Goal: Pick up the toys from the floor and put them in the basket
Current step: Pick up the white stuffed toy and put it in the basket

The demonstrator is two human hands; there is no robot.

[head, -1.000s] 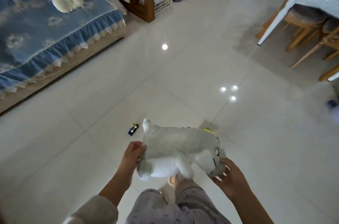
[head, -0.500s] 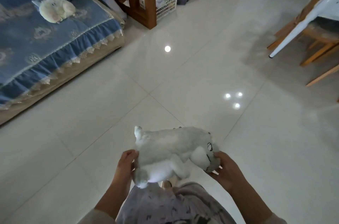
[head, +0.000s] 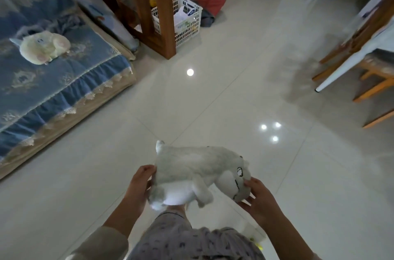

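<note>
We hold the grey plush dog (head: 198, 171) above the floor: left hand (head: 140, 183) closed on its rump, right hand (head: 259, 198) fingers (head: 248, 184) cupping its head. Soft and light, it should carry well by the body to the white basket (head: 183, 21), far ahead of the dog.

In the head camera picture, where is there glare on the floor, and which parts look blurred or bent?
Head view: round lamp reflections glare on the glossy floor, one near the basket, three right of the grey plush toy; the chairs at the right edge are smeared; the wide lens bends the sofa edge; the toy itself is fairly sharp.
</note>
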